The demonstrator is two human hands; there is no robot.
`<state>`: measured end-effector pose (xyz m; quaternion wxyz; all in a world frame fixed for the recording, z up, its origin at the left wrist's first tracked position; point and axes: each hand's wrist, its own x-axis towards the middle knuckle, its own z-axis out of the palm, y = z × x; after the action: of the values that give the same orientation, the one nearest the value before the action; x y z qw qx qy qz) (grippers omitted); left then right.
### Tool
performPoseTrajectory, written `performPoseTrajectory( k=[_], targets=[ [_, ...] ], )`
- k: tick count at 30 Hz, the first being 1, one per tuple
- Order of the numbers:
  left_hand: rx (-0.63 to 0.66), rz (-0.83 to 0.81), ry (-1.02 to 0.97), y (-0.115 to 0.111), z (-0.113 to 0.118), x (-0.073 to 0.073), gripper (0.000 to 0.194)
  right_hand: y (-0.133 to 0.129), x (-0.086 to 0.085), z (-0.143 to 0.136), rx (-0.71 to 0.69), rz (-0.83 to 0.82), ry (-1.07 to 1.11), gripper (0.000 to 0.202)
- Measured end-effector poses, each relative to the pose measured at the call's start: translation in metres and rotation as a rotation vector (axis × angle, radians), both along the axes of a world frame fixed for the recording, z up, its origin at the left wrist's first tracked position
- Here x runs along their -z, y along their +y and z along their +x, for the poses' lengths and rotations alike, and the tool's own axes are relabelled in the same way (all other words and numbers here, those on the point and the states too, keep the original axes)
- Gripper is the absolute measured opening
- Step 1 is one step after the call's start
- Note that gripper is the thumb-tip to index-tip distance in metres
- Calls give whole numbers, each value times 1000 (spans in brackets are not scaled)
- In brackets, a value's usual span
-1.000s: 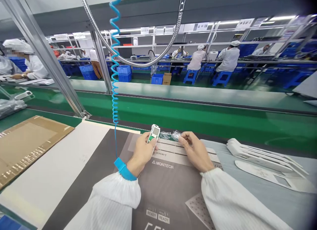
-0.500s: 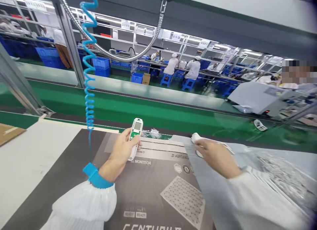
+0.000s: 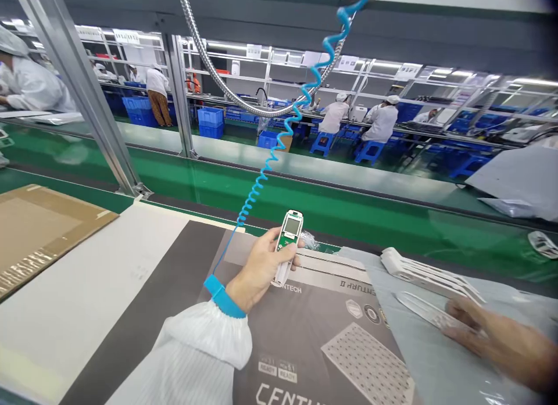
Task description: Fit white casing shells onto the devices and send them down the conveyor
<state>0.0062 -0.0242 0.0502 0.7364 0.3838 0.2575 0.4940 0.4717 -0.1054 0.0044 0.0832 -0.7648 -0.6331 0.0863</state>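
Note:
My left hand point(image 3: 261, 264), with a blue strap point(image 3: 224, 296) round the wrist, is wrapped round a white handheld device point(image 3: 288, 242). A small screen and a green circuit board show on the device's face, and my thumb lies across it. At the right, my right hand point(image 3: 483, 329) is blurred; its fingers are closed on the near end of a thin white plastic cover point(image 3: 421, 309). Behind that cover, several long white plastic parts point(image 3: 429, 274) lie side by side on a grey sheet. Below my left hand is a dark printed Montech box point(image 3: 305, 329).
A blue coiled cord point(image 3: 261, 175) runs up from the wrist strap. Cardboard point(image 3: 52, 230) lies at the left. Beyond the bench are a green conveyor point(image 3: 349, 201) and a metal post point(image 3: 82, 91). People in white coats sit or stand farther back.
The view has swung left. My right hand has moved right and nearer, away from the stacked parts, with the white cover in it. My left hand still holds the device.

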Motion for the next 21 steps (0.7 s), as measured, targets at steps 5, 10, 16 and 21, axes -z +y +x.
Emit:
performPoseTrajectory(
  k=[5, 10, 16, 21],
  targets=[
    [-38, -69, 7, 2, 0, -5, 33, 7, -30, -52, 11, 72, 178, 41],
    [-104, -168, 77, 8, -7, -5, 54, 32, -66, -202, -502, -175, 285, 38],
    [-176, -89, 31, 19, -16, 4, 34, 58, -52, -275, -572, 10, 333, 33],
    [-211, -14, 221, 18, -18, -3, 35, 51, -36, -246, -485, -34, 505, 66]
  ],
)
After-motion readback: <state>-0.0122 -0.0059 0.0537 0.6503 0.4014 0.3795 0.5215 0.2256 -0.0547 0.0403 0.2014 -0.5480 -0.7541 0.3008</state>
